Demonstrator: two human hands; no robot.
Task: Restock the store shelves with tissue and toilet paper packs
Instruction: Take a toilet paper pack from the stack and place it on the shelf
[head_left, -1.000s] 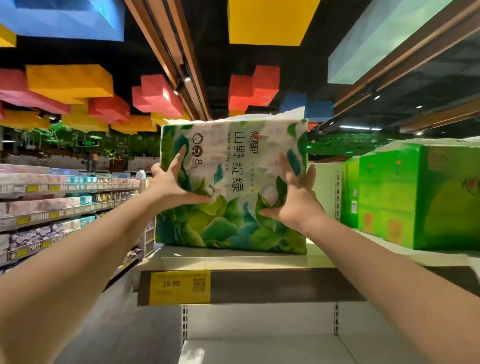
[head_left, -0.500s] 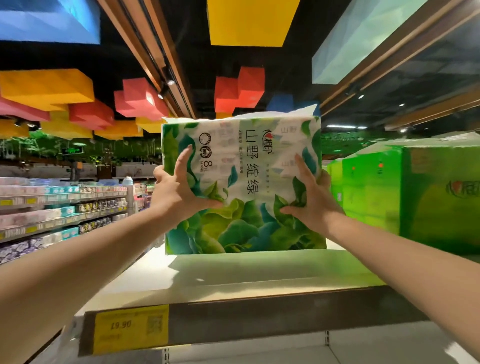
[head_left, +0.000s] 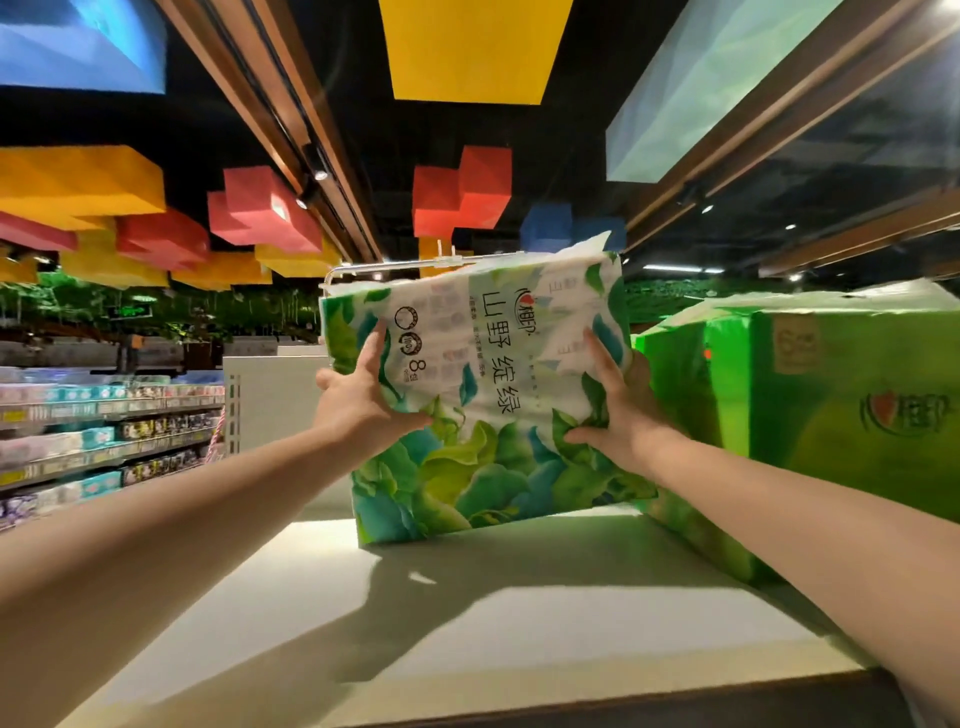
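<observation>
Pack: tissue pack (head_left: 483, 395) with a green leaf print, held up at the back of the top shelf (head_left: 467, 613), tilted, its lower left corner down near the shelf and its right edge close to the green cartons (head_left: 831, 415).
Left hand: left hand (head_left: 358, 410) lies on the front left of the pack, fingers reaching up the face and thumb pressed low; the grip is spread wide across the wrapper, not pinching.
Right hand: right hand (head_left: 618, 415) mirrors it on the front right, fingers splayed upward, thumb pointing inward along the leaf print.
Why held so: two flat hands seem meant to steer a soft, bulky pack back and sideways; my guess is it is being slid in beside the cartons.
Shelf: pale, smooth and brightly lit, with bare space in front of the pack and strong shadows from the arms.
Room: a store aisle, stocked shelves (head_left: 104, 436) off to the left, a dark ceiling hung with red, yellow and blue blocks (head_left: 260, 208).
</observation>
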